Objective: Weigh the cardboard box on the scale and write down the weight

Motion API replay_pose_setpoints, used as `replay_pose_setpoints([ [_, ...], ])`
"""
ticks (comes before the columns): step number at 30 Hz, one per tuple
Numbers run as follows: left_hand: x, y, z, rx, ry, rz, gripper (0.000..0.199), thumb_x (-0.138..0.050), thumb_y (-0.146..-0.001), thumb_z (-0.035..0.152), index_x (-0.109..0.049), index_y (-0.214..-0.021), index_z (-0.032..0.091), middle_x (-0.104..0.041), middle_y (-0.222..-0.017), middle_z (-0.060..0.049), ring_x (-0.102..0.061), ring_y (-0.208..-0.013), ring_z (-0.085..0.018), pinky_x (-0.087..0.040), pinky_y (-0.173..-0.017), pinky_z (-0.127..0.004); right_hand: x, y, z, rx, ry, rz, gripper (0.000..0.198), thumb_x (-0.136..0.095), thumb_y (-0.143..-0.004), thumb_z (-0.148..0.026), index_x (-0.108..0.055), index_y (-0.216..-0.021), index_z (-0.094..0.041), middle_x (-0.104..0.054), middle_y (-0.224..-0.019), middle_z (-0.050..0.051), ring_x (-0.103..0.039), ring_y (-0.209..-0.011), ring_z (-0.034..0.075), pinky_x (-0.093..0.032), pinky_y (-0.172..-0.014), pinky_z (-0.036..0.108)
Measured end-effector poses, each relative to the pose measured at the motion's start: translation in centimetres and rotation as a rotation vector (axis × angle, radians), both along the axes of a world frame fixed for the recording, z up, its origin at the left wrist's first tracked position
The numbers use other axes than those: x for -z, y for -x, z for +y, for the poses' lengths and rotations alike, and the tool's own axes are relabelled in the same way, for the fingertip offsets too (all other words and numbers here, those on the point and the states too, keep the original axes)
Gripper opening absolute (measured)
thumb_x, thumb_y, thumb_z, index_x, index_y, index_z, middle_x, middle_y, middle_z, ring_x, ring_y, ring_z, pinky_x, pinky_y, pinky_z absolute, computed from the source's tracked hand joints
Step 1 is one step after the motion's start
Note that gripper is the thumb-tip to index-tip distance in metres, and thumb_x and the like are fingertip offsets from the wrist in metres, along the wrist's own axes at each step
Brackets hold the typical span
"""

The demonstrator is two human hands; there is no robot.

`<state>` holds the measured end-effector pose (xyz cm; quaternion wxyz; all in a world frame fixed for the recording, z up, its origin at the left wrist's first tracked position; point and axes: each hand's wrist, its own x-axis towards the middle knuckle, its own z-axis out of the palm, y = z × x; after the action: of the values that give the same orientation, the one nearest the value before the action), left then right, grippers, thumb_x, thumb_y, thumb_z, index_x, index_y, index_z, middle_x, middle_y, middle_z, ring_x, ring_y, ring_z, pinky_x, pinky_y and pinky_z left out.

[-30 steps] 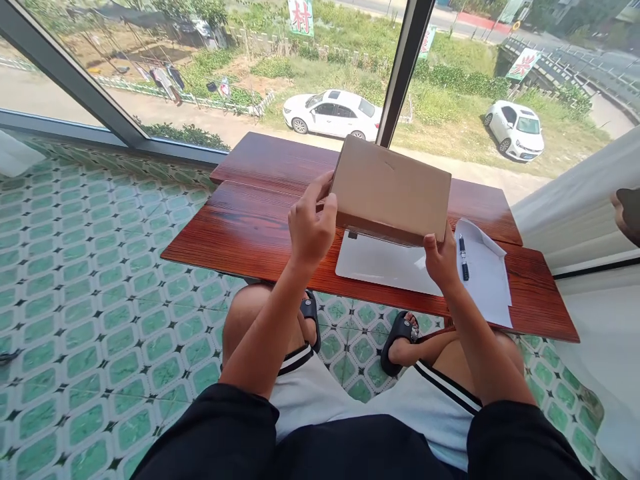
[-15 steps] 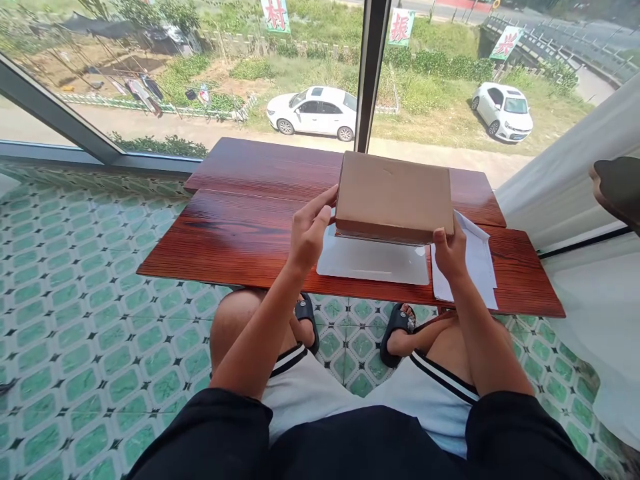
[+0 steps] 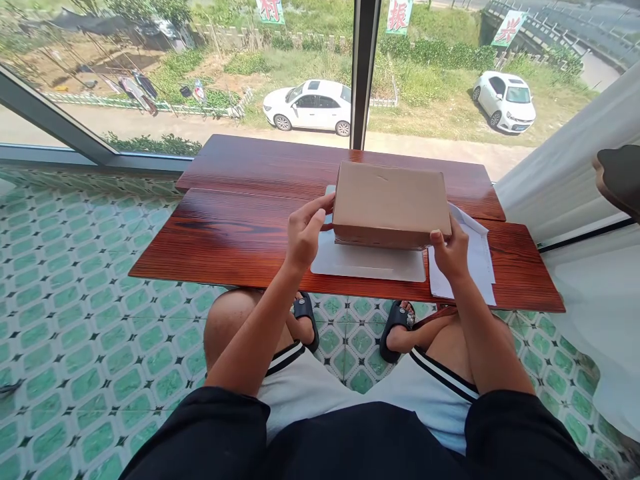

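A brown cardboard box [image 3: 390, 197] is held up between my two hands over the bench. My left hand [image 3: 305, 233] grips its left side, with the thumb and fingers at the edge. On the opposite side my right hand [image 3: 451, 248] has its thumb on the front right corner; the other fingers are partly hidden behind the box. Below the box lies a pale, flat, rounded rectangular thing [image 3: 367, 263], partly covered from view, which looks like a closed laptop. White paper sheets [image 3: 463, 273] lie to its right, near my right hand.
The dark red wooden bench [image 3: 215, 230] has two planks with a step between them. Large windows with a dark frame post [image 3: 363, 73] stand behind it. A white curtain [image 3: 575, 180] hangs at the right, near a dark curved wooden piece [image 3: 620, 177]. Green tiles [image 3: 90, 320] cover the floor.
The box has come down slightly and tilted, so more of its front side shows. Both hands keep their hold on it. The whole view has shifted a little.
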<state>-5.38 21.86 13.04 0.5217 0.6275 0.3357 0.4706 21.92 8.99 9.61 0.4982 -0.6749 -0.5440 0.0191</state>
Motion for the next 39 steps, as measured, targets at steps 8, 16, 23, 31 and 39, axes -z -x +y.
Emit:
replay_pose_setpoints([
  [8,0.6,0.2,0.3,0.003,-0.010,-0.062,0.041,-0.052,-0.083,0.034,-0.069,-0.118,0.018,-0.071,-0.119,-0.010,-0.067,-0.109,-0.025,-0.062,-0.068,-0.028,0.2,0.6,0.1,0.033,0.009,-0.017,0.078,-0.048,-0.087,-0.073,-0.060,-0.133,-0.012,-0.068,-0.102,0.013,-0.059,-0.080,0.021,-0.048,-0.069,0.032],
  [16,1.1,0.2,0.5,0.004,-0.026,-0.055,0.039,-0.052,-0.083,0.032,-0.070,-0.116,0.020,-0.073,-0.113,-0.009,-0.068,-0.106,-0.023,-0.061,-0.066,-0.026,0.2,0.7,0.0,0.035,0.013,-0.014,0.069,-0.049,-0.088,-0.070,-0.065,-0.125,-0.014,-0.069,-0.103,0.012,-0.059,-0.079,0.021,-0.047,-0.070,0.032],
  [23,1.3,0.0,0.7,-0.001,-0.032,-0.052,0.039,-0.052,-0.082,0.031,-0.071,-0.114,0.020,-0.074,-0.107,-0.008,-0.068,-0.103,-0.022,-0.061,-0.065,-0.026,0.3,0.6,0.1,0.042,0.014,0.010,0.064,-0.051,-0.089,-0.067,-0.067,-0.121,-0.014,-0.069,-0.104,0.013,-0.064,-0.091,0.025,-0.050,-0.080,0.036],
  [31,1.2,0.1,0.6,0.010,-0.036,-0.030,0.040,-0.050,-0.083,0.029,-0.069,-0.117,0.019,-0.073,-0.110,-0.008,-0.067,-0.106,-0.022,-0.060,-0.066,-0.025,0.3,0.7,0.0,0.058,0.016,-0.020,0.062,-0.049,-0.089,-0.067,-0.066,-0.120,-0.016,-0.069,-0.109,0.014,-0.065,-0.095,0.027,-0.049,-0.080,0.037],
  [39,1.2,-0.1,0.9,-0.001,-0.050,0.028,0.039,-0.046,-0.084,0.026,-0.066,-0.116,0.018,-0.072,-0.112,-0.009,-0.067,-0.108,-0.022,-0.061,-0.072,-0.029,0.0,0.6,-0.1,0.047,-0.005,-0.086,0.072,-0.033,-0.093,-0.073,-0.062,-0.127,-0.017,-0.067,-0.115,0.016,-0.064,-0.101,0.027,-0.050,-0.081,0.037],
])
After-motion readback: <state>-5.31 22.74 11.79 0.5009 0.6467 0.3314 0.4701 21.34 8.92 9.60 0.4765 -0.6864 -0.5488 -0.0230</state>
